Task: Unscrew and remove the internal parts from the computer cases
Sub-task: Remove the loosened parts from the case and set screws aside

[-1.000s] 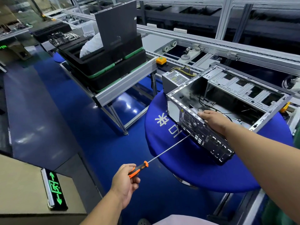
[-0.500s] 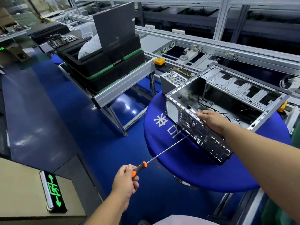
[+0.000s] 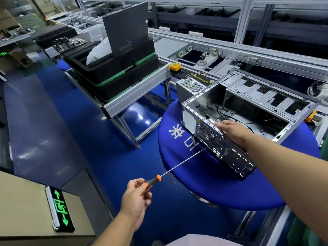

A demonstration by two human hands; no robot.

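Far left: exit sign [image 3: 60,208] on a beige block, w/ open blue floor [image 3: 74,121] between it and the round blue table [image 3: 221,190]. Centre-left: black trays [image 3: 113,71] stacked on a rack whose edge ends near the table rim. Left hand [image 3: 135,197] has fingers curled round the screwdriver [image 3: 179,165] handle; shaft reaches up-right, tip at the rear panel of the computer case [image 3: 248,110]. Case lies open-side up on the table, rear corner near the table edge. Right hand [image 3: 234,131] grips the case's top rear rim. Power supply [image 3: 190,87] sits just behind the case. Vs. 0.5 s ago: both hands and the tool hold about the same pose.
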